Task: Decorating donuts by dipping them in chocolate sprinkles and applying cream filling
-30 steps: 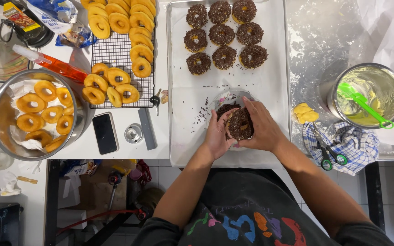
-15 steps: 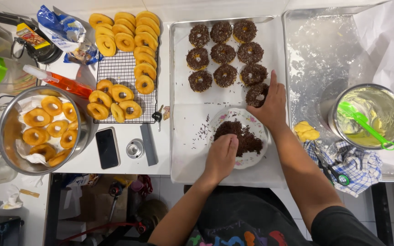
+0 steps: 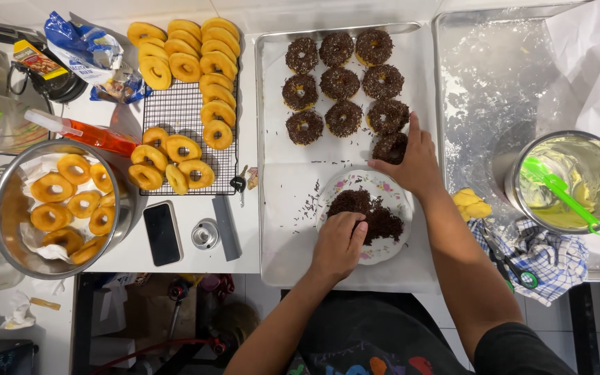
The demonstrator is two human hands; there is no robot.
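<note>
At the far left of the table [image 3: 182, 250] sits a big steel bowl [image 3: 8, 229] lined with paper and filled with plain golden donuts [image 3: 71, 201]. Beside it lie an orange squeeze bottle [image 3: 81, 132], a dark phone [image 3: 162, 234] and a small round cutter [image 3: 205, 235]. A black wire rack [image 3: 185, 114] above them carries more plain donuts, stacked in rows at the top and heaped loosely lower down.

Next comes a paper-lined baking tray [image 3: 279, 229]. Near its top edge stand three rows of donuts coated in chocolate sprinkles [image 3: 342, 80]. Lower on the tray is a flowered plate [image 3: 390, 191] with a dark pile of sprinkles [image 3: 369, 215]; a few stray ones are scattered on the paper to its left.

The left hand [image 3: 338, 246] rests over the near side of the plate, its fingers curled down into the sprinkle pile, pinching at it. The right hand [image 3: 411, 163] reaches past the plate's far edge, fingers spread and touching a sprinkled donut [image 3: 389, 147] that sits at the end of the lowest row.

Further right, a second tray [image 3: 480, 83] holds a metal bowl of pale cream [image 3: 578, 180] with a green spatula [image 3: 564, 194] in it; a checked cloth [image 3: 550, 253] and scissors [image 3: 512, 267] lie just below.
</note>
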